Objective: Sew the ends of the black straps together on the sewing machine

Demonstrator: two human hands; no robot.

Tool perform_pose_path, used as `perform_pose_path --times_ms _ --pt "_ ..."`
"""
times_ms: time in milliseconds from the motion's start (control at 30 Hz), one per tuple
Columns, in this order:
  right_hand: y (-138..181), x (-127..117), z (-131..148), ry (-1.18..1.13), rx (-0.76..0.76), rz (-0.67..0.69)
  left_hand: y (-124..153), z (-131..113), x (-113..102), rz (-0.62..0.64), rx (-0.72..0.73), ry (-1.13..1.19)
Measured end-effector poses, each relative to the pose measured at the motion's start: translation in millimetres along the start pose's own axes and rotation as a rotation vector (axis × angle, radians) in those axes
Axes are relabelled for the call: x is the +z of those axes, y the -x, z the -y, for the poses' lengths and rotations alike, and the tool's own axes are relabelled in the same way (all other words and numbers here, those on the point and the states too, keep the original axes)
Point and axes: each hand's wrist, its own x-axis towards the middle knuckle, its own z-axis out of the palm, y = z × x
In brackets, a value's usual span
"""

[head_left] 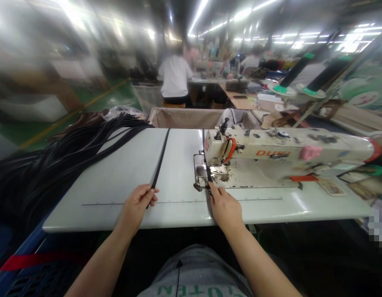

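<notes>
My left hand (pixel 137 206) pinches the near end of a long black strap (pixel 160 161) that lies straight across the white sewing table (pixel 123 173). Near the needle plate of the cream sewing machine (pixel 271 152), my right hand (pixel 224 206) rests with its fingers pressed on another black strap (pixel 208 175) that runs under the presser foot. Both hands are at the table's front edge.
A big pile of black straps (pixel 55 165) spreads over the table's left side and beyond. Behind the table stands a fabric-lined bin (pixel 185 117). Thread cones (pixel 298 72) stand at the right. A person in a white top (pixel 175 78) sits farther back.
</notes>
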Motion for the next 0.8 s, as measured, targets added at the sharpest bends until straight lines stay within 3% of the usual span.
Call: perform_pose_path --times_ms 133,233,467,567,667,733,800 --pt "8.1 2.8 -4.7 0.035 -0.022 0.058 -14.3 18.7 -29.7 -0.056 -0.097 -0.112" --pt "9.3 2.6 -6.4 0.054 -0.027 0.08 -26.7 25.0 -65.5 -0.12 -0.107 -0.335" --pt "9.5 10.2 -12.4 0.09 -0.055 0.031 -42.6 6.6 -188.7 -0.379 -0.005 -0.927" --pt "8.3 16.1 -15.9 0.091 -0.077 -0.014 -33.2 -0.9 -251.5 -0.554 -0.066 -1.13" --pt "5.5 20.5 -19.5 0.085 -0.072 -0.043 -11.4 4.0 -306.8 -0.62 -0.287 -1.198" --pt "3.8 22.1 -21.5 0.064 -0.068 -0.047 5.7 13.8 -332.0 -0.625 -0.42 -1.138" --pt "2.7 22.8 -22.7 0.039 -0.071 -0.037 21.1 25.5 -345.9 -0.65 -0.453 -1.071"
